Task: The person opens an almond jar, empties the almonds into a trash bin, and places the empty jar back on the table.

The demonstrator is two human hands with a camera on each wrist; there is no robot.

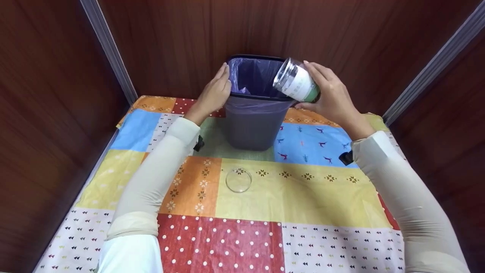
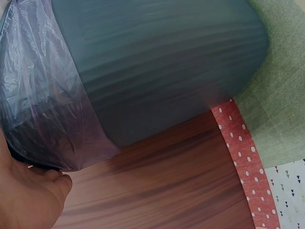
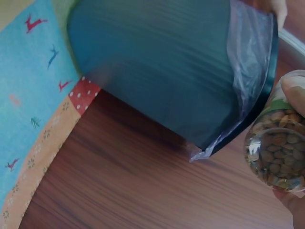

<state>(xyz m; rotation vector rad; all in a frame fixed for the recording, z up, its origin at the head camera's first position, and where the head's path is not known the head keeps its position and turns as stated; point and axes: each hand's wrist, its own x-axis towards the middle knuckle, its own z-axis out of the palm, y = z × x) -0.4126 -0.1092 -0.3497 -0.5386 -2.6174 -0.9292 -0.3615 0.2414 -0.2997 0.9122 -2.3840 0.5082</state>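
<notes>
My right hand (image 1: 333, 93) grips a clear jar (image 1: 298, 84) with a white and green label. The jar tilts, its shiny mouth facing left over the right rim of a dark waste bin (image 1: 252, 125). Small brown pieces (image 3: 286, 152) show through the jar's base in the right wrist view. A thin purple bag (image 2: 43, 86) lines the bin and folds over its rim. At the left side of the rim, my left hand (image 1: 216, 93) rests with fingers fairly straight against the bin. Part of the bin's inside is hidden behind the jar.
A clear, round, lid-like disc (image 1: 238, 181) lies in front of the bin on a patchwork-print tablecloth (image 1: 310, 193). Dark wood panels (image 1: 170, 41) rise behind and on both sides, with grey metal strips (image 1: 113, 57) in the corners.
</notes>
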